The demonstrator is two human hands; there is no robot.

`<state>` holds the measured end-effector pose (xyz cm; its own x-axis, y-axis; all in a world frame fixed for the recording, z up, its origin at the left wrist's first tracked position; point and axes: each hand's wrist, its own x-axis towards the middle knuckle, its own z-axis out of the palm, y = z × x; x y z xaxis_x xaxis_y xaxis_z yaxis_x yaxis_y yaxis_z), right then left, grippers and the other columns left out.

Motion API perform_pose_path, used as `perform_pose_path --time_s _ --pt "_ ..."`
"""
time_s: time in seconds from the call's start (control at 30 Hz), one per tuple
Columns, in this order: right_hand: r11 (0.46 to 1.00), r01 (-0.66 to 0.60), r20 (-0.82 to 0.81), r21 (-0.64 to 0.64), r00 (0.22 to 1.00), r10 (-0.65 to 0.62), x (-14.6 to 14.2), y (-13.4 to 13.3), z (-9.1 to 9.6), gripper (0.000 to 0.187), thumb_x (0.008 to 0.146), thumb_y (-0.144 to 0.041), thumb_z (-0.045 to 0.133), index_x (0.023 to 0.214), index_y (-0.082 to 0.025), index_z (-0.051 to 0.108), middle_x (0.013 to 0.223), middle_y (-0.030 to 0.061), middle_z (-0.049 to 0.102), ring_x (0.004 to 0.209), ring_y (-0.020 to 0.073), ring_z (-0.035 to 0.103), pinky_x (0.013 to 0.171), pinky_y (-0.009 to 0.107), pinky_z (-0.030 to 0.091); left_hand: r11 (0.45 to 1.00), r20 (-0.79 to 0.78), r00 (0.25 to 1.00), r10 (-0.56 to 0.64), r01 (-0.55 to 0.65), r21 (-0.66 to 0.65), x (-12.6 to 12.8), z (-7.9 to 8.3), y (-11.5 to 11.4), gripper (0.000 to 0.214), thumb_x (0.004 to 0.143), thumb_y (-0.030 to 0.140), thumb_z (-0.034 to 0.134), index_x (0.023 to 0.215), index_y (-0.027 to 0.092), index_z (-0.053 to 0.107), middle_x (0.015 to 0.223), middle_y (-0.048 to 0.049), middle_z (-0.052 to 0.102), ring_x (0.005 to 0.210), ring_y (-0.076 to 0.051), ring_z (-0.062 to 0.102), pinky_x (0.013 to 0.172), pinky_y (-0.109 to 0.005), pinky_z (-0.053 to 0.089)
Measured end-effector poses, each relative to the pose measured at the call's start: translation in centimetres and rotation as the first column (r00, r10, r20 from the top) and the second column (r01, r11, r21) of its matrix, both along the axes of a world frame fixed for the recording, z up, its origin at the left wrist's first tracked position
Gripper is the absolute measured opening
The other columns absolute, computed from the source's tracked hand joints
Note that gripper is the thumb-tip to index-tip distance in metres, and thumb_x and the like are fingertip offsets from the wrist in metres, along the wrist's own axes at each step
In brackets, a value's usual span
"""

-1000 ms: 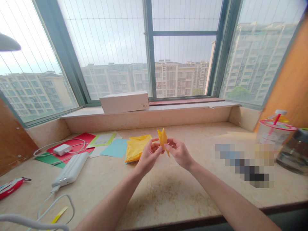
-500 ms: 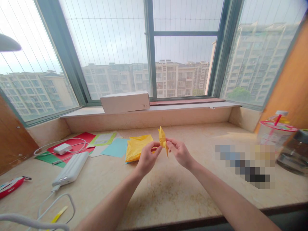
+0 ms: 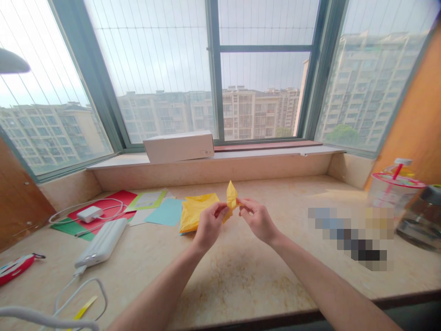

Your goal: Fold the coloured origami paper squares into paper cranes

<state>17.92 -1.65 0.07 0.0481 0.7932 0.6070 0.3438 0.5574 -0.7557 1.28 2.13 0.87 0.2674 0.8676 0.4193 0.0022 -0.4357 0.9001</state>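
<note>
Between my two hands, a small yellow folded paper piece (image 3: 231,195) is held above the counter, its pointed tip upward. My left hand (image 3: 211,224) pinches its lower left side with thumb and fingers. On the other side, my right hand (image 3: 257,219) has its fingertips closed on the paper's right edge. The fingers cover part of the lower folds. Just behind and left of my left hand lies a stack of crumpled yellow paper (image 3: 195,214), with a blue edge showing beneath it.
Left of the stack lie a light blue sheet (image 3: 166,212), a red sheet (image 3: 119,202), a white charger (image 3: 89,213) and a power bank (image 3: 103,243) with cables. A white box (image 3: 179,148) sits on the sill. At right stand a lidded cup (image 3: 392,193) and a dark jar (image 3: 422,223).
The yellow folded paper has turned in my fingers, and its long lower point no longer hangs straight down. My hands have stayed in nearly the same place.
</note>
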Motion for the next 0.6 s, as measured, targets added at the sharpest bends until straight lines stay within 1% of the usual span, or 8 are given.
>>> perform_pose_path --time_s 0.1,0.17,0.23,0.33,0.43,0.53,0.6 --pt "1.0 -0.005 -0.051 0.011 0.999 0.005 0.03 0.15 -0.28 0.034 0.089 -0.023 0.052 0.117 -0.021 0.071 0.103 0.0068 0.068 0.076 0.0154 0.064 0.073 0.031 0.055 0.999 0.043 0.999 -0.022 0.023 -0.039 0.01 0.15 0.01 0.03 0.077 0.044 0.071 0.088 0.016 0.066 0.077 -0.0047 0.073 0.071 -0.019 0.069 0.068 -0.029 0.053" --pt "0.999 -0.02 -0.058 0.032 0.998 0.022 -0.04 0.2 -0.46 0.033 0.09 -0.024 0.052 0.117 -0.022 0.071 0.106 0.0073 0.068 0.076 0.0154 0.065 0.073 0.031 0.055 0.997 0.06 0.998 -0.027 0.031 -0.07 -0.03 0.18 0.07 0.033 0.078 0.044 0.07 0.092 0.016 0.062 0.074 -0.0047 0.072 0.068 -0.019 0.07 0.065 -0.028 0.053" --pt "0.998 -0.017 -0.038 0.064 0.999 0.019 -0.13 0.15 -0.52 0.032 0.091 -0.024 0.053 0.118 -0.023 0.071 0.107 0.0076 0.069 0.08 0.0167 0.065 0.077 0.033 0.055 0.996 0.062 0.998 -0.013 0.018 -0.084 -0.08 0.13 0.14 0.036 0.078 0.045 0.07 0.096 0.016 0.059 0.073 -0.0042 0.072 0.066 -0.019 0.071 0.063 -0.028 0.053" --pt "0.992 0.019 0.024 0.123 0.999 -0.022 -0.19 -0.04 -0.38 0.028 0.092 -0.024 0.055 0.114 -0.025 0.072 0.108 0.0076 0.07 0.095 0.0208 0.066 0.088 0.037 0.053 0.998 0.027 1.0 0.007 -0.005 -0.066 -0.17 -0.02 0.16 0.037 0.08 0.045 0.068 0.1 0.016 0.058 0.074 -0.0047 0.072 0.068 -0.02 0.072 0.062 -0.028 0.053" --pt "0.984 0.047 0.098 0.17 0.993 -0.065 -0.11 -0.2 -0.23 0.026 0.092 -0.026 0.056 0.111 -0.025 0.074 0.108 0.0083 0.069 0.102 0.0226 0.065 0.093 0.039 0.051 0.999 -0.03 1.0 0.003 -0.004 -0.034 -0.23 -0.04 -0.08 0.033 0.083 0.043 0.066 0.099 0.015 0.061 0.082 -0.0088 0.075 0.077 -0.022 0.073 0.067 -0.029 0.053" --pt "0.98 0.058 0.157 0.192 0.984 -0.089 -0.03 -0.35 -0.17 0.026 0.093 -0.03 0.055 0.112 -0.025 0.073 0.108 0.0091 0.067 0.1 0.0226 0.064 0.091 0.038 0.053 1.0 -0.062 0.998 0.002 -0.002 0.009 -0.27 0.14 -0.43 0.032 0.084 0.043 0.065 0.099 0.015 0.065 0.095 -0.0119 0.075 0.088 -0.024 0.072 0.074 -0.031 0.054" --pt "0.981 0.032 0.192 0.191 0.979 -0.069 -0.05 -0.55 -0.11 0.027 0.094 -0.032 0.054 0.112 -0.025 0.073 0.109 0.0097 0.065 0.098 0.0222 0.064 0.09 0.039 0.054 1.0 -0.057 0.998 -0.004 0.005 0.026 -0.29 0.26 -0.53 0.033 0.083 0.044 0.067 0.099 0.016 0.066 0.099 -0.0117 0.075 0.091 -0.025 0.072 0.076 -0.031 0.054"
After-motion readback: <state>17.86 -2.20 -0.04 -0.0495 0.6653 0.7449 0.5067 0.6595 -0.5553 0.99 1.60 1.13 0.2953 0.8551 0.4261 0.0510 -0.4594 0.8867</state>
